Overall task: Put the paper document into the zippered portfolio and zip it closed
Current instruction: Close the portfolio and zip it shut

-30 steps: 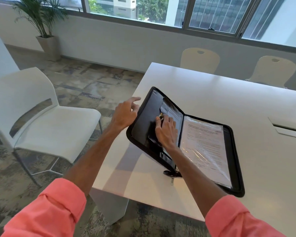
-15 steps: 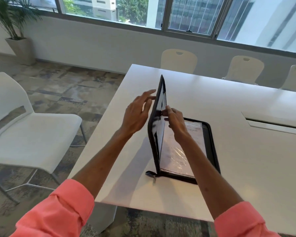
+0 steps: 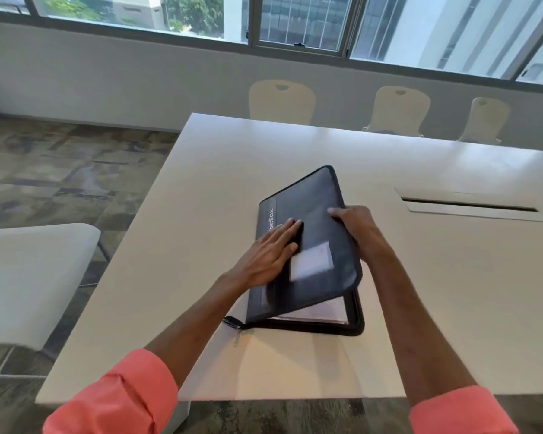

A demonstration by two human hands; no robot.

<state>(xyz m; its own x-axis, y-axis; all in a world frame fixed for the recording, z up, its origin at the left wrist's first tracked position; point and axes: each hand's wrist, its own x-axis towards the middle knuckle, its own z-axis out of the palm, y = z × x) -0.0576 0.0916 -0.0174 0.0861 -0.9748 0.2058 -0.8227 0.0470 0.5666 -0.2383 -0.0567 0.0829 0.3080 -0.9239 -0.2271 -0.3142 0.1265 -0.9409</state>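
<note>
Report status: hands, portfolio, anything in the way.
Left hand flat on portfolio cover, right hand gripping its right edge. Cover almost down, paper document showing in the gap. Zipper pull at near left corner, unzipped. No obstruction seen.

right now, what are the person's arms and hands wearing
Coral-pink sleeves on both arms, the left sleeve and right sleeve pushed up toward the elbows, bare below. The left hand and right hand are ungloved, with no watch or ring visible.

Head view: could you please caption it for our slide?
Left hand flat on the half-closed portfolio, right hand gripping its edge.
</note>
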